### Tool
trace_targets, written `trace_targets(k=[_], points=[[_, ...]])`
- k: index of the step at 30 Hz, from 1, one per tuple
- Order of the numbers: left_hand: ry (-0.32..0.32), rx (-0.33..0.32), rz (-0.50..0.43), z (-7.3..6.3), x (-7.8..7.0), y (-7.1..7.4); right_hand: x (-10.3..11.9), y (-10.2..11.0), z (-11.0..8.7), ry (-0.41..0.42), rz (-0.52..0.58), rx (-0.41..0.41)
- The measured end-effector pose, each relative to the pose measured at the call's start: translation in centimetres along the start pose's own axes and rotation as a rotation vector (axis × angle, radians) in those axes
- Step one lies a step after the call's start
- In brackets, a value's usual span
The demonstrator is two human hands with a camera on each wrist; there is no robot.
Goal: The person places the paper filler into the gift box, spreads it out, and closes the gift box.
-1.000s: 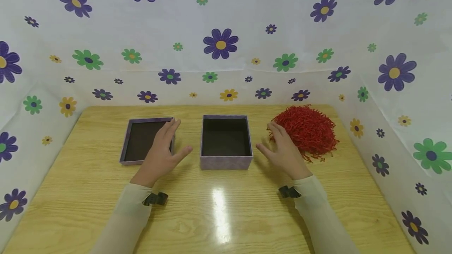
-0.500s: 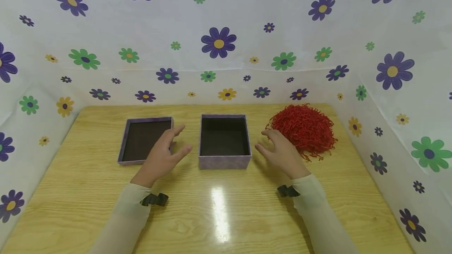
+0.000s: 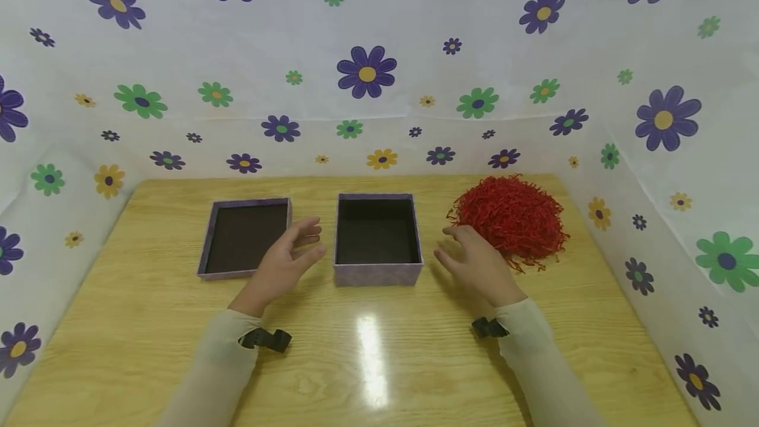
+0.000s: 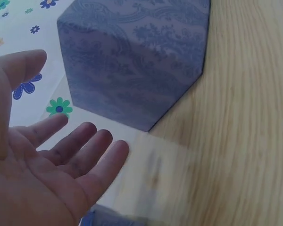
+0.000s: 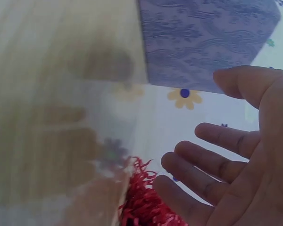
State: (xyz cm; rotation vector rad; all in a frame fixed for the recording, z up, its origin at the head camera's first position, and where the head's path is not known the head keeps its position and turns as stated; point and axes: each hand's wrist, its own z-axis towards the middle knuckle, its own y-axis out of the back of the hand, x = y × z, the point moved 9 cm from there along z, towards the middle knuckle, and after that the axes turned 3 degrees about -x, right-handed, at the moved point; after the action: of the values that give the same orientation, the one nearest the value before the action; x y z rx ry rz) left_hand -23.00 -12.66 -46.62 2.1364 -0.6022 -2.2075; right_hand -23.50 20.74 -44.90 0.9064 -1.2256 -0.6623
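A square purple box point(image 3: 377, 274) with a dark inside stands open-topped at the middle of the table. My left hand point(image 3: 281, 269) hovers to its left, fingers relaxed and apart from it, over the near right corner of a shallow purple box lid point(image 3: 246, 236) lying inside up. On the other side of the box, my right hand point(image 3: 481, 265) is held palm inward with loosely bent fingers, holding nothing. Just behind it lies a heap of red shredded paper point(image 3: 512, 216), which its fingers overlap in the head view. The box's patterned outer walls point(image 4: 132, 56) show beyond the left fingers.
The wooden table point(image 3: 320, 361) carries a bright light reflection near the front. A white cloth point(image 3: 379, 25) with printed flowers rises along the back and both sides. Each sleeve has a black strap point(image 3: 267, 339) at the wrist.
The left fingers have come down and turned inward, off the lid toward the box. The right fingers have drawn back slightly from the red shredded paper. Box, lid and paper stay put.
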Motion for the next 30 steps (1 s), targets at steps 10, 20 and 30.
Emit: trace_targets(k=[10, 20, 30], points=[[0.099, 0.024, -0.192, 1.0, 1.1, -1.3, 0.0, 0.9, -0.1, 0.070, -0.050, 0.013], [0.190, 0.059, -0.229, 1.5, 1.0, -2.6, -0.6, 3.2, 0.4, 0.157, -0.086, 0.029], [0.204, 0.076, -0.268, 1.5, 0.7, -2.8, -2.6, 5.6, 1.3, 0.169, -0.117, 0.017]])
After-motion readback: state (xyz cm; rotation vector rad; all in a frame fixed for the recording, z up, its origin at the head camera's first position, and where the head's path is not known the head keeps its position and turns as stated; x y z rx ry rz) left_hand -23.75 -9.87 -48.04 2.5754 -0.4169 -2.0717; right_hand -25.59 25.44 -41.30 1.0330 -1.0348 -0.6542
